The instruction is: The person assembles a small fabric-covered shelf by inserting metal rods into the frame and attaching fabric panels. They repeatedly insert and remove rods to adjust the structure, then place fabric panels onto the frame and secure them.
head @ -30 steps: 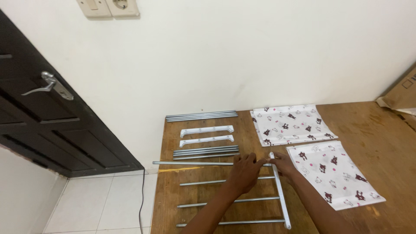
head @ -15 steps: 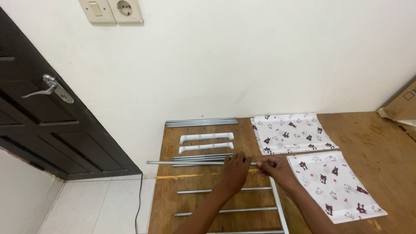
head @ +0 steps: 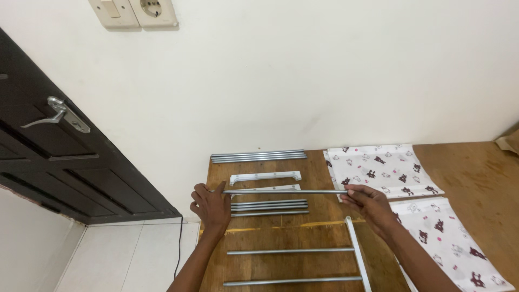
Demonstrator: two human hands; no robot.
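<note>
Against the white wall, over the wooden tabletop (head: 470,173), I am holding a grey metal rod (head: 284,191) level — left hand (head: 212,206) pinching one end, right hand (head: 368,204) gripping the other — above the bundled rods (head: 269,207), forearms outstretched.

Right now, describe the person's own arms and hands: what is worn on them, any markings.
Both forearms are bare as far as the picture shows: no sleeves, no gloves. The left hand and right hand show no rings, watch, bands or markings. The upper arms are out of view, so any sleeve higher up cannot be told.
</note>
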